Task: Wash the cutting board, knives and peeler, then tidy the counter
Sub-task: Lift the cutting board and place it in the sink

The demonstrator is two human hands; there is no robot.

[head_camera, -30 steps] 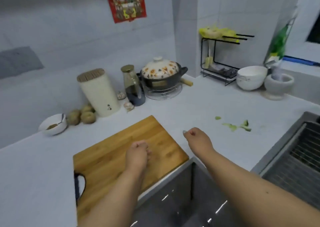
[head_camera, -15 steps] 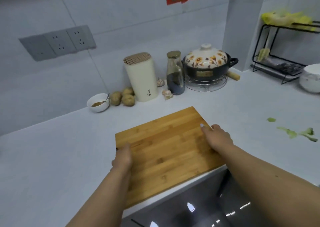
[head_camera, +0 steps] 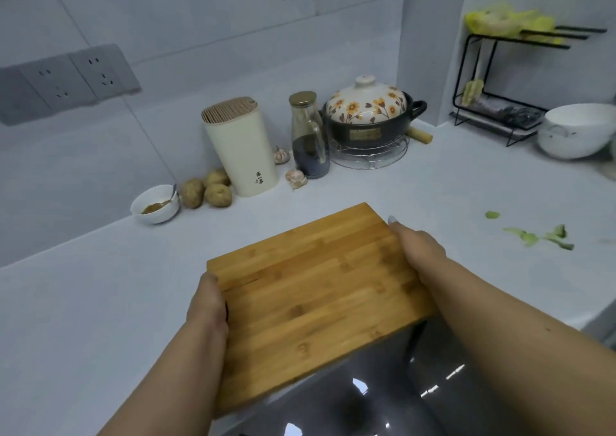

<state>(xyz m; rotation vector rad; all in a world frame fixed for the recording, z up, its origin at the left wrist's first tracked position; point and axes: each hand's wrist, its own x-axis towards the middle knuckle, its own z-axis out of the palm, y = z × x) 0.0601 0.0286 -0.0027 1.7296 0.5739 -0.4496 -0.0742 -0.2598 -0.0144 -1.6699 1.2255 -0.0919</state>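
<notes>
Both hands' grip on cutting board [head_camera: 313, 295]

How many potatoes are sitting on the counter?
3, bunched together between the small white bowl and the cream knife block: one potato on the left, one in front, one behind. More could be hidden behind the block.

Three potatoes [head_camera: 208, 189], two garlic bulbs [head_camera: 295, 177]
</notes>
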